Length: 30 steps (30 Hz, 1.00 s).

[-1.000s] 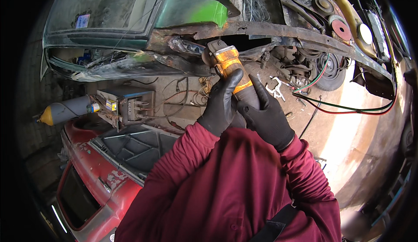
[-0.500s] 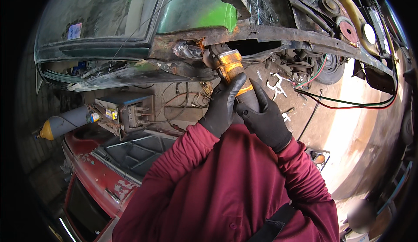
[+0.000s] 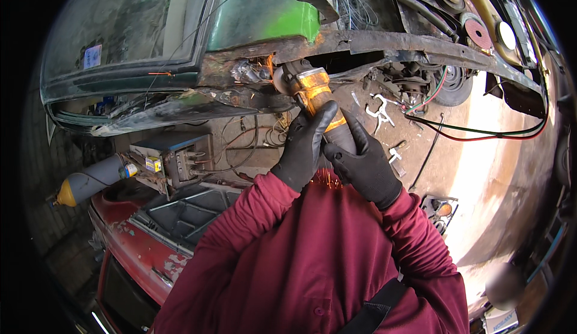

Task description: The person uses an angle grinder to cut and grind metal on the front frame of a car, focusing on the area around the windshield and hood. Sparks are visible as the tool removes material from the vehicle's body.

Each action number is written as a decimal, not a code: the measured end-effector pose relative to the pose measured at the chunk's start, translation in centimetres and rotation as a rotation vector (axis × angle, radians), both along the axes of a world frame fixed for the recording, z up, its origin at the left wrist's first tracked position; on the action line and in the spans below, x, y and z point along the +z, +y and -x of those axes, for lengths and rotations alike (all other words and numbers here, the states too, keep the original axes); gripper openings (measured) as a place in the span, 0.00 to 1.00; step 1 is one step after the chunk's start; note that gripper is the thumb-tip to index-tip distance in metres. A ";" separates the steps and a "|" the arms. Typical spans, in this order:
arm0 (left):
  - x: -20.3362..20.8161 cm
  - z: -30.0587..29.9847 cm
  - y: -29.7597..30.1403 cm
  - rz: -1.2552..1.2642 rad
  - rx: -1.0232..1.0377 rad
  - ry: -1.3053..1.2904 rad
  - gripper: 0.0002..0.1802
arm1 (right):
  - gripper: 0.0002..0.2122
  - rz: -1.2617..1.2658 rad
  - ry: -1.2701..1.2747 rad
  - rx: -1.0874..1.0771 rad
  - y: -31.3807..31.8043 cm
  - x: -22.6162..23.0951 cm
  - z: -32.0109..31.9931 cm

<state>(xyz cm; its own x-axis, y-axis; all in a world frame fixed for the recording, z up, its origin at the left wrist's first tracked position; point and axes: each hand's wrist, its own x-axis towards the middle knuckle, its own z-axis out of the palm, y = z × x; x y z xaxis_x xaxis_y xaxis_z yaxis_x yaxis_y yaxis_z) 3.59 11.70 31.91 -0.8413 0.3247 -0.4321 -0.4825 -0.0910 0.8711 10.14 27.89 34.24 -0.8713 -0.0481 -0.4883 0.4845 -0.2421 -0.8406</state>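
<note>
Over at your far left, a gas cylinder [image 3: 93,180], grey with a yellow end, lay on its side, next to a boxy metal machine [image 3: 174,153] with a blue-edged top. Below them sat a red car [image 3: 135,259], its paint flaking in pale patches. Above, a dark green car [image 3: 249,15] stretched across your view, with a small pale sticker [image 3: 92,57] on its glass and a brighter green patch near its stripped end. Along its lower side, toward the middle, you had rusted, crumpled metal [image 3: 249,72] in front of you, and orange sparks [image 3: 268,64] showed beside the disc [image 3: 280,80] of your angle grinder [image 3: 315,90]. The disc's edge was close against that metal; the exact contact was hard to make out.

Your left hand [image 3: 303,147], in a black glove, was clamped around the grinder's body just behind its yellow section. The tool slanted up and to the left between your hands, its head at the car's side. Your gloved right hand [image 3: 365,168] was wrapped around the other side of the dark rear part, near your left. More sparks glowed against your maroon shirt [image 3: 306,238], below the gap between your hands.

To the right, a pale clamp [image 3: 380,114] lay on the floor, near a wheel [image 3: 454,87]. Beyond it looped a pair of hoses [image 3: 481,134], green and red.
</note>
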 end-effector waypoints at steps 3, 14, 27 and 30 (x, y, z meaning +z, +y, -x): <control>0.4 -0.1 0.0 0.265 -0.144 0.394 0.22 | 0.44 0.042 -0.040 -0.012 0.0 -0.1 -0.1; 0.8 0.5 -0.5 0.253 -0.135 0.461 0.24 | 0.46 0.118 -0.121 -0.004 -0.2 0.6 0.2; 0.7 0.2 -0.1 0.227 -0.114 0.353 0.26 | 0.46 -0.113 -0.035 0.026 -0.4 0.1 0.0; 0.8 0.2 -0.3 0.235 -0.140 0.355 0.28 | 0.45 -0.060 -0.037 0.012 -0.4 0.2 -0.1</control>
<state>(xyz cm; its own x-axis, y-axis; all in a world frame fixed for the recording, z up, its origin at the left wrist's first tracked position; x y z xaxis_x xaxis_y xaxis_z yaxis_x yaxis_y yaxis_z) 3.43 11.38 32.68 -0.9056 0.3739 -0.2001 -0.1434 0.1741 0.9742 10.29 27.54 34.41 -0.8521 -0.0275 -0.5226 0.5180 -0.1857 -0.8350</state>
